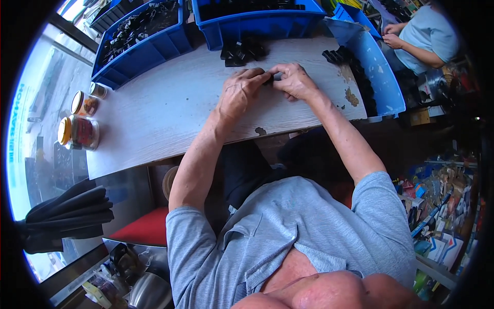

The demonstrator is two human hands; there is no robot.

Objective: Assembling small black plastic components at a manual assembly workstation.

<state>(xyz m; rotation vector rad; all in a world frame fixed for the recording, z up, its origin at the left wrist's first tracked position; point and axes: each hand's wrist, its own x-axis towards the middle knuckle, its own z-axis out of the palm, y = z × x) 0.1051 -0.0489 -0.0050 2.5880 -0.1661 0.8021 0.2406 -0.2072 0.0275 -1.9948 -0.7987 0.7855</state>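
Observation:
My left hand (241, 91) and my right hand (296, 82) meet above the white worktable (164, 113). Both have closed fingertips around a small dark part (269, 79), mostly covered by the fingers; its exact kind cannot be made out. Just beyond my left hand lies a little heap of black plastic-looking parts (243, 52). More black parts (337, 54) lie to the right, beside the light-blue bin.
Blue bins of black parts stand at the far left (146, 57) and far middle (265, 28). A worn light-blue bin (386, 82) borders the right edge. Jars (82, 131) line the left edge. Another person (429, 38) works at far right.

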